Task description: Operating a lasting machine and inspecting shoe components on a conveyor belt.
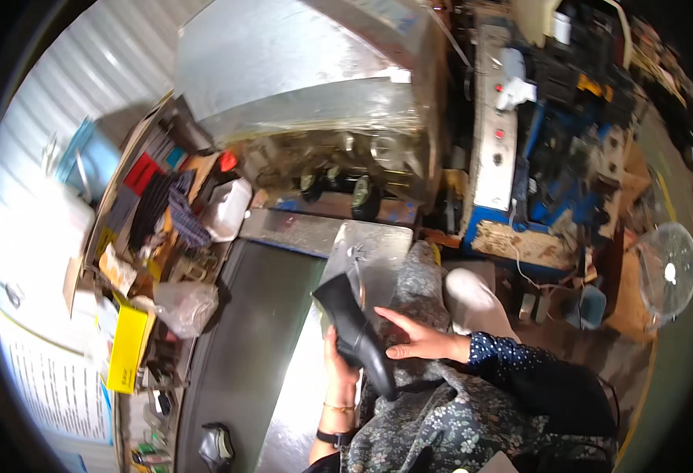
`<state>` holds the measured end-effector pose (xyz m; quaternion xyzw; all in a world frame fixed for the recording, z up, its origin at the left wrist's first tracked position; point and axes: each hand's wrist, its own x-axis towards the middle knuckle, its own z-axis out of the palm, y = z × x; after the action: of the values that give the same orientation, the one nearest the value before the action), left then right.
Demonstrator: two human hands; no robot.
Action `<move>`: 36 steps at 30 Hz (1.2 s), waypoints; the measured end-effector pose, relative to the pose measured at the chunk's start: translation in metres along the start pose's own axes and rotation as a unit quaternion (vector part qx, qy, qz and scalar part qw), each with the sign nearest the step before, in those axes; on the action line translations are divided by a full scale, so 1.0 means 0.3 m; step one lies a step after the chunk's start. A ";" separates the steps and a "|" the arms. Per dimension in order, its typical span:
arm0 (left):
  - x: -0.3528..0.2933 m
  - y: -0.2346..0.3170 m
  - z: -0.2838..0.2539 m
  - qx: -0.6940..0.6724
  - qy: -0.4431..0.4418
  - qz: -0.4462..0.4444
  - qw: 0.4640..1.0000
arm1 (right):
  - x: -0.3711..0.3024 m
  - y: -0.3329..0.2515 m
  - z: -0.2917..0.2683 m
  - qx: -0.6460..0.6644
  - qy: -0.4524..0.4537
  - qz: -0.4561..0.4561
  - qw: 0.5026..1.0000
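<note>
A black ankle boot [350, 322] is held over my lap, its shaft pointing up and away and its toe toward me. My left hand [337, 361] grips it from the left side, thumb up along the boot and the other fingers hidden behind it. To the right of the boot is my right hand [424, 339], fingers stretched toward it and spread apart. Its fingertips are close to the boot's side; whether they touch it I cannot tell. A patterned floral apron [457, 410] covers my lap beneath both hands.
A dark conveyor belt [256, 315] runs along my left, bordered by a metal ledge [295, 402]; a dark shoe-like item [216, 446] lies on it. Left of it stands a cluttered shelf with a yellow box [130, 347] and white bin [227, 209]. A blue machine [512, 229] stands ahead right.
</note>
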<state>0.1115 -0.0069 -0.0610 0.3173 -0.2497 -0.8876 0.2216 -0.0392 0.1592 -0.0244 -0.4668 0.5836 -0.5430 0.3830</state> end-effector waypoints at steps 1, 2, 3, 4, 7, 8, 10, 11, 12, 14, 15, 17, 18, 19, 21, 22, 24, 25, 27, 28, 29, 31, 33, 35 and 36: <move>-0.004 -0.041 0.074 -0.017 -0.045 0.001 0.999 | -0.040 -0.063 0.010 0.138 0.020 0.016 0.990; -0.002 -0.077 0.145 0.065 -0.089 0.038 0.993 | -0.094 -0.121 -0.024 0.203 0.076 0.014 0.976; -0.002 -0.101 0.203 0.122 -0.189 0.082 0.971 | -0.146 -0.172 -0.079 0.262 0.125 0.031 0.957; -0.002 -0.111 0.242 0.221 -0.243 0.092 0.940 | -0.202 -0.216 -0.157 0.230 0.173 0.037 0.957; -0.030 -0.176 0.285 0.440 -0.319 0.207 0.813 | -0.411 -0.318 -0.382 0.134 0.287 -0.050 0.947; -0.034 -0.179 0.270 0.518 -0.356 0.177 0.757 | -0.455 -0.338 -0.466 0.082 0.340 -0.041 0.936; -0.065 -0.212 0.214 0.539 -0.351 0.073 0.762 | -0.524 -0.365 -0.641 -0.015 0.414 -0.083 0.906; -0.076 -0.227 0.182 0.593 -0.341 0.042 0.728 | -0.554 -0.376 -0.742 -0.046 0.450 -0.097 0.887; -0.082 -0.238 0.149 0.643 -0.342 0.101 0.678 | -0.586 -0.389 -0.857 -0.181 0.489 -0.061 0.851; -0.086 -0.257 0.092 0.697 -0.363 0.198 0.587 | -0.642 -0.391 -1.084 -0.345 0.540 0.006 0.768; -0.082 -0.266 0.070 0.692 -0.367 0.198 0.589 | -0.667 -0.380 -1.189 -0.371 0.562 0.030 0.739; -0.067 -0.287 0.043 0.638 -0.379 0.222 0.632 | -0.712 -0.350 -1.367 -0.421 0.604 0.072 0.673; -0.060 -0.297 0.036 0.641 -0.350 0.218 0.647 | -0.735 -0.340 -1.432 -0.463 0.592 0.072 0.655; -0.050 -0.308 0.034 0.641 -0.350 0.214 0.649 | -0.749 -0.340 -1.487 -0.467 0.586 0.069 0.658; -0.035 -0.327 0.037 0.635 -0.296 0.239 0.673 | -0.762 -0.358 -1.546 -0.393 0.556 0.093 0.727; -0.032 -0.334 0.039 0.638 -0.282 0.239 0.676 | -0.761 -0.373 -1.551 -0.347 0.541 0.121 0.757; -0.028 -0.345 0.048 0.645 -0.272 0.245 0.670 | -0.741 -0.400 -1.523 -0.428 0.512 0.169 0.725; -0.027 -0.348 0.052 0.656 -0.273 0.276 0.647 | -0.727 -0.408 -1.498 -0.516 0.492 0.228 0.663; -0.029 -0.352 0.062 0.667 -0.271 0.276 0.637 | -0.693 -0.395 -1.438 -0.544 0.501 0.243 0.628; -0.032 -0.352 0.064 0.679 -0.267 0.278 0.625 | -0.677 -0.372 -1.406 -0.546 0.493 0.267 0.622; -0.032 -0.354 0.068 0.688 -0.263 0.291 0.611 | -0.664 -0.348 -1.383 -0.549 0.488 0.284 0.616; -0.033 -0.357 0.072 0.694 -0.260 0.288 0.606 | -0.654 -0.300 -1.358 -0.584 0.497 0.286 0.575; -0.035 -0.360 0.077 0.697 -0.256 0.302 0.598 | -0.652 -0.270 -1.355 -0.596 0.537 0.239 0.547; -0.038 -0.362 0.084 0.698 -0.258 0.309 0.592 | -0.652 -0.263 -1.356 -0.586 0.530 0.245 0.562; -0.039 -0.363 0.089 0.700 -0.260 0.318 0.584 | -0.651 -0.267 -1.355 -0.594 0.538 0.237 0.549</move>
<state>0.0761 0.0923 -0.1014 0.0301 -0.9259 -0.3554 0.1243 -0.3638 0.4613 0.0909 -0.0533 0.9596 -0.1124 -0.2523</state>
